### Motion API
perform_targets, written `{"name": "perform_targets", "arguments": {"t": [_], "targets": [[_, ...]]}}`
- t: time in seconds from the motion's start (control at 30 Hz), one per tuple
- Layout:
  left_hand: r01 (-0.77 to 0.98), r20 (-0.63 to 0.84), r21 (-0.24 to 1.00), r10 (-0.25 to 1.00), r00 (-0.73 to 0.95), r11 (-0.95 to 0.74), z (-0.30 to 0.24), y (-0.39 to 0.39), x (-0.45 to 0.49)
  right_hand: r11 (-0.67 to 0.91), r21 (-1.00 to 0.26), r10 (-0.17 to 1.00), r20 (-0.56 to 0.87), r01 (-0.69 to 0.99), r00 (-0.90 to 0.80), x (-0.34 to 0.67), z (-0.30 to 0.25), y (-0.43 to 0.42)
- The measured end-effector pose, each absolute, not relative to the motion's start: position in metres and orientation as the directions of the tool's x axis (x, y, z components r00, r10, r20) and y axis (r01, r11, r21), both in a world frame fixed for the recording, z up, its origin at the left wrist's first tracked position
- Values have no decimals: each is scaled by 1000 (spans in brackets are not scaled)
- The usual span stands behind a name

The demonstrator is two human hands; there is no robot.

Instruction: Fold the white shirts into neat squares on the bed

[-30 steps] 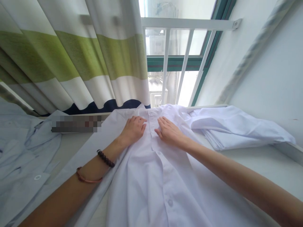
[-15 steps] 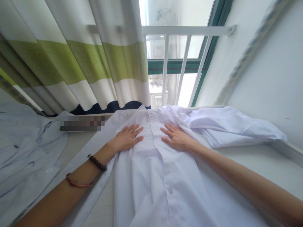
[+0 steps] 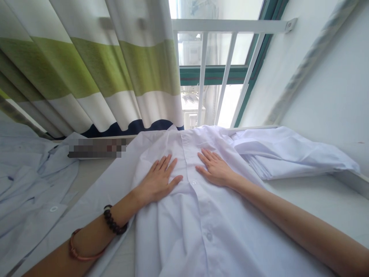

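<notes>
Nearest, at 6: the white shirt [image 3: 178, 231] lies front-up across the desk [image 3: 331, 200]. Its button placket [image 3: 200, 207] runs 6 to 12 w/ two buttons showing. The left forearm comes in from 7, wearing a copper bangle [image 3: 82, 254] & a dark bead bracelet [image 3: 113, 223] nearer the wrist. The right forearm comes in from 4, bare.

Mid: the left hand [image 3: 160, 181] lies palm-down on the shirt at 9 of the placket, fingers spread & pointing to 1, thumb tip at the placket edge. Its grip is released, nothing grasped. The right hand [image 3: 215, 170] lies palm-down at 3 of the placket, fingers pointing to 11. Its grip is released too, flat on the cloth. The hands are near each other, not touching, w/ the placket btwn them. A shirt sleeve spreads toward 8 under the left forearm.

Further: at 9, a heap of pale blue shirts [image 3: 25, 184] on the desk beside that sleeve. At 2, a folded white stack [image 3: 288, 156] just beside the shirt's shoulder. At 10, a pixelated strip [image 3: 96, 148], can't tell what it is. The shirt's top end reaches the desk's far edge at 12.

Farthest: a striped curtain [image 3: 86, 69], white/green w/ navy hem, at 10–11. White window bars [image 3: 225, 73] at 12–1. A pale wall [image 3: 331, 96] at 2–3.
</notes>
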State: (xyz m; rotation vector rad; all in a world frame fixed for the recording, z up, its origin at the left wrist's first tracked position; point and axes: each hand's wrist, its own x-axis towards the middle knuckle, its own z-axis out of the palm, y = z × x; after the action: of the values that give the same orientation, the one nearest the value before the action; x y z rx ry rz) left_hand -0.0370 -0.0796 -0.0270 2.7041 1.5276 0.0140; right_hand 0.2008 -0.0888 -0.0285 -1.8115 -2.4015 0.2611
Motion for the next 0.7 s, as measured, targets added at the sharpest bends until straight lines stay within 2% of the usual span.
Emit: {"name": "perform_targets", "arguments": {"t": [0.13,0.23,0.3,0.37,0.43,0.5,0.57,0.7], "targets": [[836,8,60,838,546,-545,-28,-70,-46,269,-210,961,-15,940,-278,207,-24,-95],[788,116,85,791,600,-610,-15,-73,-55,307,-204,952,63,930,-301,214,-12,-101],[746,147,134,757,636,-652,5,-83,-62,318,-201,948,61,927,-312,223,2,-106],[706,-15,234,723,691,-669,29,-96,-68,291,-200,951,-44,936,-305,235,17,-110],[718,-272,351,668,692,-601,50,-107,-69,224,-205,945,-194,953,-264,244,29,-114],[754,-435,374,616,657,-540,61,-114,-66,162,-204,930,-294,965,-219,248,36,-117],[769,-493,368,591,638,-523,59,-117,-61,154,-219,901,-369,963,-228,247,37,-120],[710,-492,427,515,702,-561,43,-110,-60,234,-285,822,-452,929,-346,240,35,-120]]}}
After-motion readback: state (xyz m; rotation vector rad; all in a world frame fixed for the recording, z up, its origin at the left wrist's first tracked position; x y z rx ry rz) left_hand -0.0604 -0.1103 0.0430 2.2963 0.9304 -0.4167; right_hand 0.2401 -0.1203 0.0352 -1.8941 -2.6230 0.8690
